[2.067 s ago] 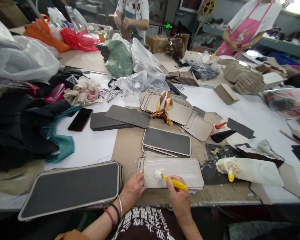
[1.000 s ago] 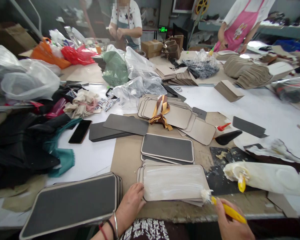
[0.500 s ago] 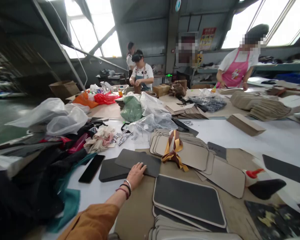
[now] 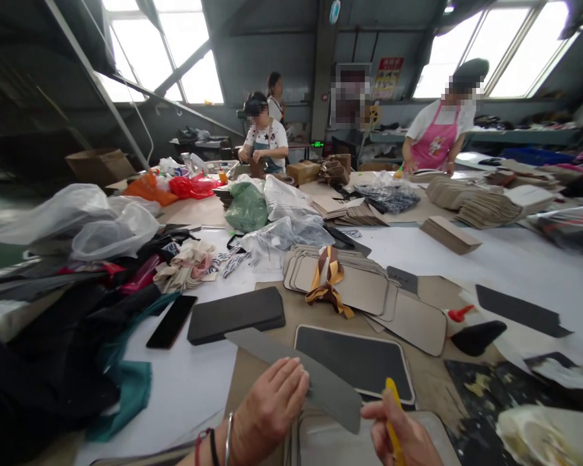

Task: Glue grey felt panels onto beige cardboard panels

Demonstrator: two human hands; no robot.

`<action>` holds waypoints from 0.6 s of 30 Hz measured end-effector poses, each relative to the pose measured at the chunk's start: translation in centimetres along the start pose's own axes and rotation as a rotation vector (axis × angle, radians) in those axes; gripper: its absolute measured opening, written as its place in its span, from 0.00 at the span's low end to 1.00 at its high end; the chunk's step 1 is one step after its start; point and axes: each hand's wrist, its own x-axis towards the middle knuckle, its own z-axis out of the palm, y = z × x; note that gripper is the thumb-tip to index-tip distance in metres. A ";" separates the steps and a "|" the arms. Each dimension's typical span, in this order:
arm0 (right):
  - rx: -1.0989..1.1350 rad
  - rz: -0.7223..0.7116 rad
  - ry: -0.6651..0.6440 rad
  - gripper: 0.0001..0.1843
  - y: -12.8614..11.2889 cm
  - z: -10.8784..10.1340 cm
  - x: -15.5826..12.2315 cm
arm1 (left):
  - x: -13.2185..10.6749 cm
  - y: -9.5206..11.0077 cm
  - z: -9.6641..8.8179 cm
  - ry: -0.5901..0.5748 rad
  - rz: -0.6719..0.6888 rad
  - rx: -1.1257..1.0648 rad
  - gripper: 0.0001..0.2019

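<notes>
Left hand [image 4: 274, 404] grips a grey panel [image 4: 337, 391] mid-length; right hand [image 4: 403, 433] clasps a yellow handle [image 4: 393, 417].
Panel held tilted and slightly bowed over a pale board [image 4: 342, 446]; right fingertips at its near corner, contact unclear. Handle's lower end not visible. Judgement: support the panel near both ends so it doesn't flex, lower edge clear of the board, handle angled away from its face. Beyond, on the surface [image 4: 194, 388]: pale-rimmed dark panel [image 4: 362, 356], with phone [image 4: 171, 321] and dark stack [image 4: 238, 314] off left; then tan boards [image 4: 366, 291] with a ribbon [image 4: 328, 278] on top. Farther: clear bag [image 4: 291, 236], green bag [image 4: 247, 207]. Back: person in pink apron [image 4: 434, 145], person in star-print shirt [image 4: 272, 139], bright windows [image 4: 162, 52].
</notes>
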 end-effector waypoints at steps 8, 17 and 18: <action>-0.088 -0.039 0.098 0.30 -0.5 -1.1 -4.0 | -1.9 4.9 -3.9 0.039 -0.023 -0.128 0.14; -0.066 -0.117 -0.055 0.23 0.0 -2.7 -9.1 | -1.0 9.3 -4.4 0.021 0.004 -0.311 0.15; -0.134 -0.224 -0.057 0.20 -0.4 -3.0 -10.0 | -0.7 9.5 -4.8 -0.004 -0.010 -0.349 0.18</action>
